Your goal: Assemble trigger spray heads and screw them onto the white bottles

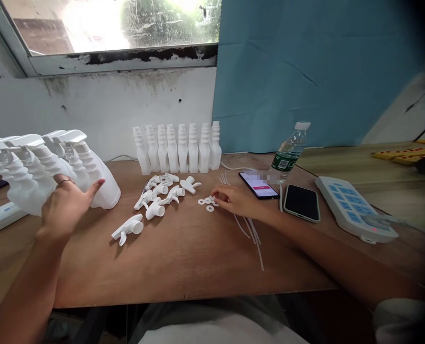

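Observation:
On the left, my left hand is against a group of white spray bottles with trigger heads fitted. Its thumb is spread away from the fingers, whose tips are partly hidden. My right hand reaches over a small pile of flat white ring washers, its fingertips pinched together at one of them. Between the hands lie several loose white trigger spray heads, one of them nearer the front edge. Thin white tubes lie partly under my right wrist.
White bottles without heads stand in a row by the wall. A lit phone, a dark phone, a water bottle and a power strip are on the right. Another power strip lies left.

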`<state>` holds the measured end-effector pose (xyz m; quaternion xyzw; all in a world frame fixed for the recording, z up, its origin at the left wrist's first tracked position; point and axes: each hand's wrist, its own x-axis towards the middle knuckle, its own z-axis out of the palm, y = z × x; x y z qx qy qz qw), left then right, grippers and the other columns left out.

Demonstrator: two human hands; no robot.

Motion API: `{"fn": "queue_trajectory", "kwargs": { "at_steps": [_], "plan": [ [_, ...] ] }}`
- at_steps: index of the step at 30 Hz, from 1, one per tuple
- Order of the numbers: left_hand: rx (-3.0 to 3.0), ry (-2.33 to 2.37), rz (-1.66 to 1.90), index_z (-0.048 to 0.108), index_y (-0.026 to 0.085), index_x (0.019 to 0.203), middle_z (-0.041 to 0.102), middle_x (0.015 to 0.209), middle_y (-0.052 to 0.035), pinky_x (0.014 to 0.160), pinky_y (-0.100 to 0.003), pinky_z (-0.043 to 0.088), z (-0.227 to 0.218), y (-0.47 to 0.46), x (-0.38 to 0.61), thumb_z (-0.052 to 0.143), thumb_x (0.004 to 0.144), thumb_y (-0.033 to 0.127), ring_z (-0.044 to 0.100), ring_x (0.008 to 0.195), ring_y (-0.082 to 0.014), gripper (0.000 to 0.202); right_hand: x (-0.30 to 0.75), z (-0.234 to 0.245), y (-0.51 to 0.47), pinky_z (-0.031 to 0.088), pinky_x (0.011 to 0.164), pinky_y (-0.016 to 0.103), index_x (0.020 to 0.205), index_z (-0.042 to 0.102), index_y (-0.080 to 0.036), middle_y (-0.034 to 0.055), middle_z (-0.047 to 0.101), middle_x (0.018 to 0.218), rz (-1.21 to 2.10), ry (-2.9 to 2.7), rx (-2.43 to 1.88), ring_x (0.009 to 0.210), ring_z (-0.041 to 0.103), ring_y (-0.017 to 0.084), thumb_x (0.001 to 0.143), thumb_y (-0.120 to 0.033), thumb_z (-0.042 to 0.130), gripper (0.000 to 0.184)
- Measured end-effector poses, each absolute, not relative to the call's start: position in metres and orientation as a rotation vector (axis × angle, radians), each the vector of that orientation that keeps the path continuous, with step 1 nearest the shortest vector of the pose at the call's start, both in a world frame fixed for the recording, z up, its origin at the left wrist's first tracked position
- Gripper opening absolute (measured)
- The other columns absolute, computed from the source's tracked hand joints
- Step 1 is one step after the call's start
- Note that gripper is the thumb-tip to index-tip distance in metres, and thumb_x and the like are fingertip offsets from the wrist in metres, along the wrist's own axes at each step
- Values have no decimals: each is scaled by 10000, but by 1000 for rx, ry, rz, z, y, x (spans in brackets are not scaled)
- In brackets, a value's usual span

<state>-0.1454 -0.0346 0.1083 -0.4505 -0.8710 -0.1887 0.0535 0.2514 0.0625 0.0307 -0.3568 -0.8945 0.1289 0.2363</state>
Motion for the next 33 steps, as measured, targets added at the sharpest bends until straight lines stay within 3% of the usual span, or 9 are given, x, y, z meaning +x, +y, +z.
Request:
{"fn": "queue_trajectory", "kwargs": {
  "at_steps": [2, 4, 7, 10, 15, 18, 23, 28, 33],
  "plan": [
    [-1560, -2646, -569, 400, 78, 1278, 632, 1075, -216, 845, -527, 485, 108, -43, -144, 354, 805, 774, 606, 1012, -417, 843, 253, 26, 66, 412, 707, 270, 1005, 617, -165, 60, 629, 937, 328, -2509, -938, 754, 554, 153, 903, -231, 512, 161],
    [-2075, -2539, -459, 466, 178, 1247, 613, 1166, -132, 912, -442, 489, 100, -52, -141, 471, 810, 707, 602, 1047, -325, 687, 253, 23, 68, 420, 737, 279, 1027, 625, -167, 65, 622, 943, 336, -2560, -903, 804, 560, 168, 902, -226, 520, 174],
    [-2792, -2108, -196, 430, 289, 1370, 401, 1466, -82, 1027, -394, 443, 77, -63, -140, 610, 808, 550, 478, 1262, -299, 645, 253, 20, 67, 428, 722, 282, 1047, 641, -167, 71, 603, 949, 351, -2618, -871, 808, 559, 174, 910, -237, 525, 193],
    [-2948, -1888, -148, 422, 359, 1396, 325, 1522, -45, 1070, -415, 413, 58, -69, -141, 602, 847, 385, 385, 1349, -297, 578, 252, 20, 63, 430, 697, 282, 1099, 648, -179, 71, 582, 962, 332, -2659, -863, 767, 561, 164, 930, -252, 511, 230],
    [-3102, -1642, -182, 569, 336, 1254, 500, 1369, -46, 1011, -400, 460, 61, -74, -110, 537, 876, 233, 495, 1226, -262, 393, 250, 22, 59, 446, 760, 298, 1180, 644, -218, 80, 587, 1005, 339, -2701, -791, 875, 589, 186, 943, -187, 480, 290],
    [-3295, -1492, -279, 580, 316, 1248, 518, 1349, -46, 985, -330, 471, 64, -67, -70, 566, 865, 202, 542, 1171, -223, 400, 249, 22, 58, 450, 757, 294, 1074, 660, -182, 79, 602, 993, 407, -2678, -785, 846, 584, 176, 912, -179, 525, 212],
    [-3624, -1295, -781, 621, 192, 1155, 623, 1209, -77, 952, -289, 472, 53, -34, -24, 623, 852, 250, 581, 1104, -203, 308, 247, 30, 52, 415, 648, 252, 854, 595, -153, 33, 606, 834, 517, -2533, -836, 714, 534, 135, 853, -222, 614, 71],
    [-3604, -1633, -778, 637, 165, 1168, 663, 897, -30, 622, -214, 433, 41, -15, -16, 604, 870, 429, 570, 746, -139, 400, 239, 49, 31, 411, 620, 242, 855, 617, -166, 7, 601, 763, 647, -2266, -761, 667, 517, 114, 877, -305, 615, 141],
    [-3693, -1566, -870, 616, 166, 1211, 660, 1033, -52, 725, -238, 457, 36, -23, -17, 593, 876, 384, 586, 873, -168, 400, 228, 55, 6, 459, 656, 257, 880, 627, -178, 23, 633, 842, 801, -2227, -611, 717, 557, 124, 895, -312, 600, 137]
  ]
}}
